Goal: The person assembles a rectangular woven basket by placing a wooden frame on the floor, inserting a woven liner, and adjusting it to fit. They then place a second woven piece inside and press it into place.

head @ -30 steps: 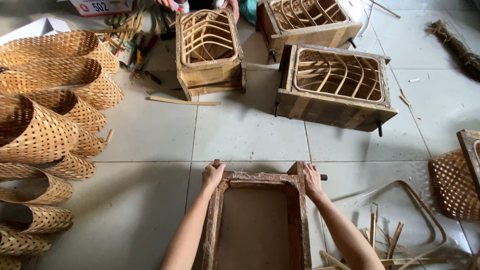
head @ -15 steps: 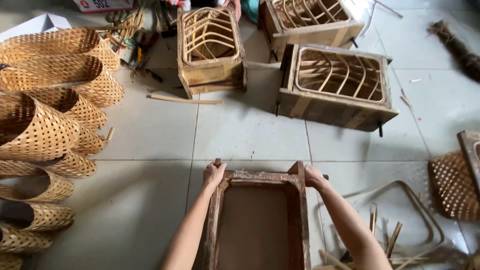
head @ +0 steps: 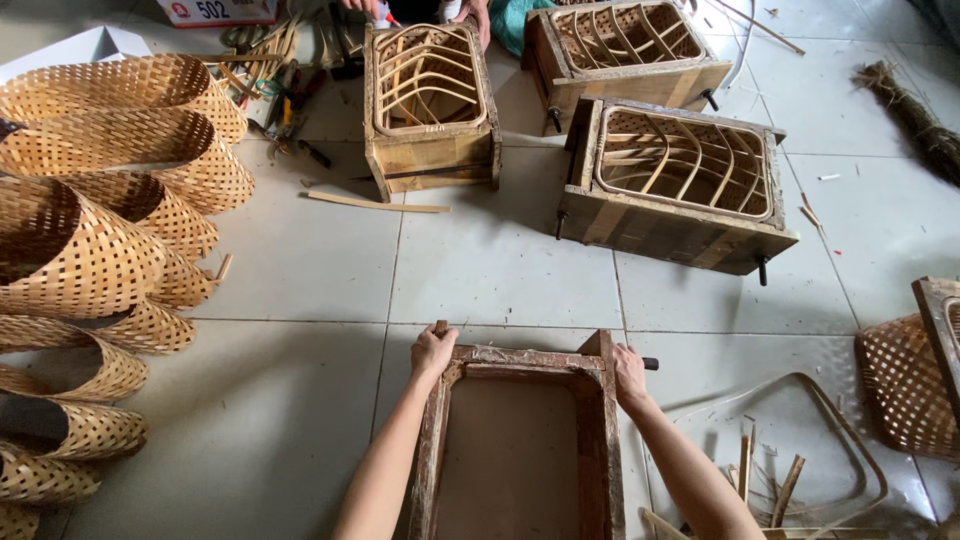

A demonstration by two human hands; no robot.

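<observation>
Both hands grip the far corners of an empty wooden mould frame (head: 520,440); left hand (head: 432,352) and right hand (head: 628,365) clasp it; positioning seems underway; steadying it squarely likely comes next.

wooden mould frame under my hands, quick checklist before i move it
1. Left hand gripping the far left corner of the empty wooden mould frame: ok.
2. Right hand on the far right corner: ok.
3. Frame cavity free of strips: ok.
4. Tiled floor just ahead free of clutter: ok.
5. Bent cane hoop and offcuts lying close on the right: not ok.
6. Near end of the frame: cannot tell, out of view.
</observation>
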